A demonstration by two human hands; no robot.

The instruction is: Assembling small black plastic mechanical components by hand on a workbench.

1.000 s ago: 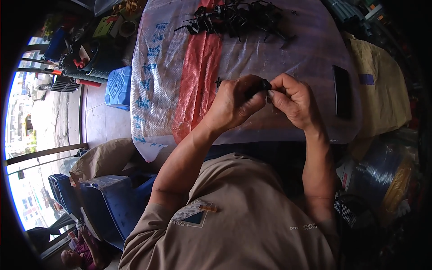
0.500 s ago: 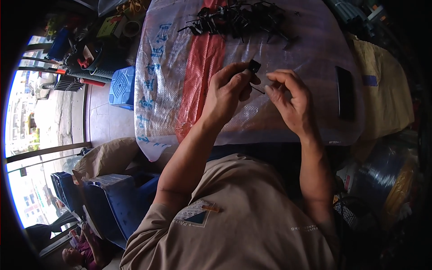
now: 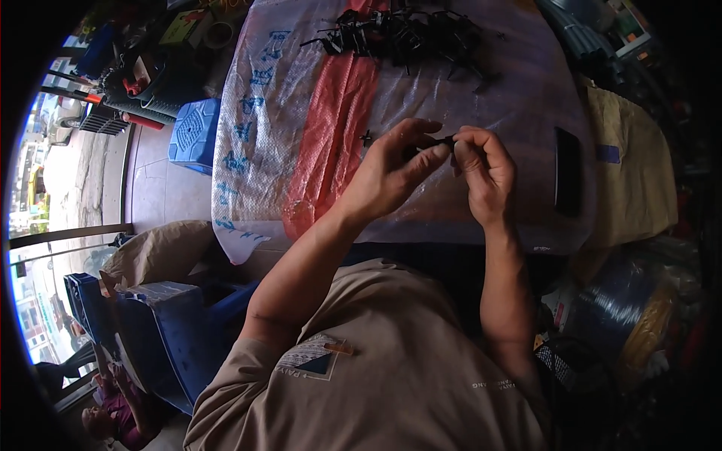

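"Between near and far edges of the tabletop (image 3: 526,98), what's held?"
"A small black plastic piece (image 3: 447,140), pinched by left hand (image 3: 391,169) and right hand (image 3: 487,177)."
"Toward the far edge?"
"Piled black parts (image 3: 406,34)."

Street (image 3: 84,184): strongly overexposed, almost white; the daylight enters from this left side.
Plastic sheet (image 3: 252,113): glare and small sparkles on its left part, dimmer and purplish toward the right.
Red stripe (image 3: 331,135): shiny along the creases.
Left hand (image 3: 392,165) and right hand (image 3: 487,180): moderately lit, rather clear.
Dark piece (image 3: 445,141): too small and too dark; its details are lost.
Black pile (image 3: 406,37): its parts partly merge in darkness.
Clear wrapping (image 3: 617,297): bright reflections in a dim area.
Rim: black corners, blue fringe at left, straight edges bent.
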